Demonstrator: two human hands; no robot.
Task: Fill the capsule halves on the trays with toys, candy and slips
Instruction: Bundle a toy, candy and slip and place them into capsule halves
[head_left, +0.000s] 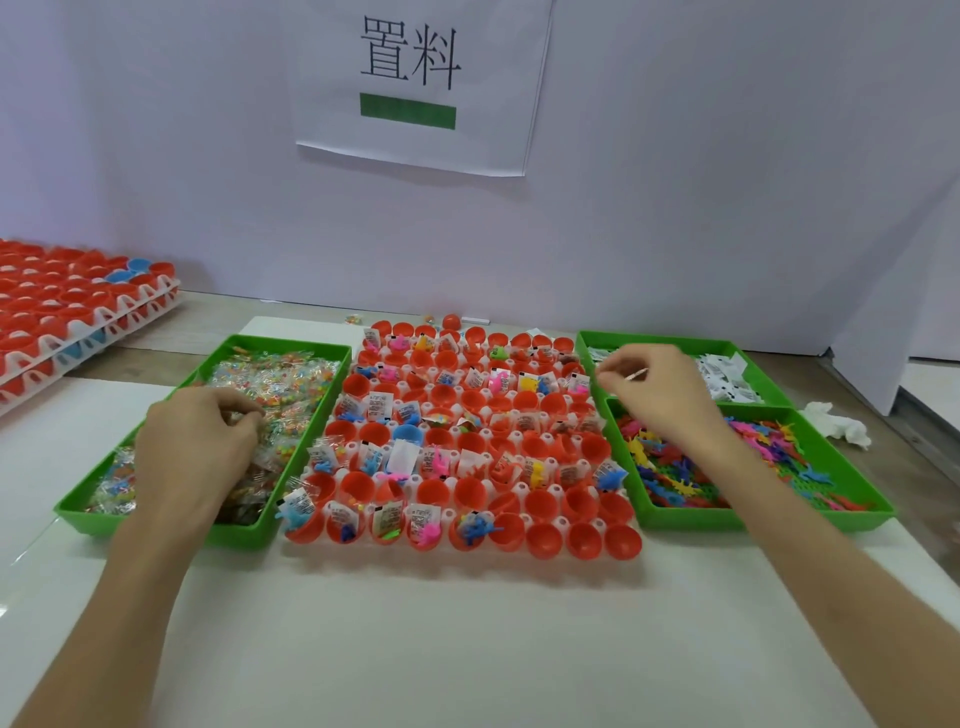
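A white tray (555, 488) of red capsule halves (621, 540) sits in the middle of the table. Many halves hold small toys, candy packets and slips; one half is blue (406, 434). My left hand (195, 449) reaches into the green bin of candy packets (283, 382) on the left, fingers curled into the packets. My right hand (657, 389) hovers over the green bins on the right and pinches a thin folded slip (636, 375). Beneath it lie the bin of white slips (724, 376) and the bin of coloured plastic toys (779, 457).
Stacked trays of red capsule halves (67, 312) stand at the far left. A crumpled white tissue (839, 423) lies right of the toy bin. A loose red capsule (451, 321) sits behind the tray. A white wall with a paper sign (415, 83) closes the back.
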